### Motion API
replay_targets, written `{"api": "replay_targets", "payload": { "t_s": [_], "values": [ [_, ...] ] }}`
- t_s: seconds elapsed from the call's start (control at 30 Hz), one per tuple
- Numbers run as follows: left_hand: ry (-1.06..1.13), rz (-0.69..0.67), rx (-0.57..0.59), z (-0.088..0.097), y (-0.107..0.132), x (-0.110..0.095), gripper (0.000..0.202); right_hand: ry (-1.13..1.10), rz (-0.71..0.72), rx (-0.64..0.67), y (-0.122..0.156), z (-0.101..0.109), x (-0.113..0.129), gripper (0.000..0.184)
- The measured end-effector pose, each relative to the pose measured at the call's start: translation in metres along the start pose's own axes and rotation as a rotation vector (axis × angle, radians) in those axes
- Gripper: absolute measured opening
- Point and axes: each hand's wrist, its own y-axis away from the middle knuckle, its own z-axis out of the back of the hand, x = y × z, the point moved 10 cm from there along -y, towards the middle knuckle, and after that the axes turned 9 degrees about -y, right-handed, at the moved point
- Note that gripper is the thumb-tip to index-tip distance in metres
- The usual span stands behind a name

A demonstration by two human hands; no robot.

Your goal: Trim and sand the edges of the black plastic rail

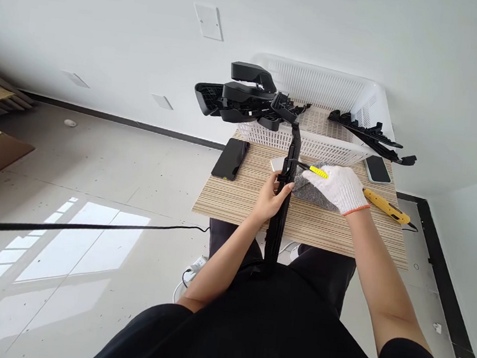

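My bare left hand [271, 199] is closed around a long black plastic strip [277, 223], which stands nearly lengthwise from my lap across the table edge to the basket. My right hand [341, 186], in a white knit glove with an orange cuff, grips a yellow-handled tool [319, 171]. The tool's thin dark tip points left and meets the strip just above my left fingers; its exact kind is too small to make out. Beneath the gloved hand lies a grey cloth [312, 192], partly covered.
A white plastic basket [311, 147] holds several black plastic parts [248, 97], some jutting over its rim. On the wood-patterned table [236, 202] lie a black phone [230, 159], another phone [378, 169] and a yellow corded tool [385, 207]. A black cable [86, 226] crosses at left.
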Motion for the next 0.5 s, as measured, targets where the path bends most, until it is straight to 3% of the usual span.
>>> {"api": "replay_targets", "payload": {
  "t_s": [0.27, 0.4, 0.5],
  "values": [
    [-0.002, 0.036, 0.004, 0.0003, 0.0032, 0.0031, 0.055, 0.006, 0.042, -0.049, -0.0036, 0.0011, 0.003, 0.054],
    [-0.002, 0.028, 0.001, 0.0009, 0.0037, 0.003, 0.051, -0.021, 0.034, 0.012, -0.0013, -0.0062, 0.0046, 0.052],
    [-0.005, 0.021, 0.005, 0.0005, 0.0036, 0.0036, 0.049, -0.227, -0.033, -0.148, 0.0059, -0.0007, 0.0043, 0.049]
  ]
}}
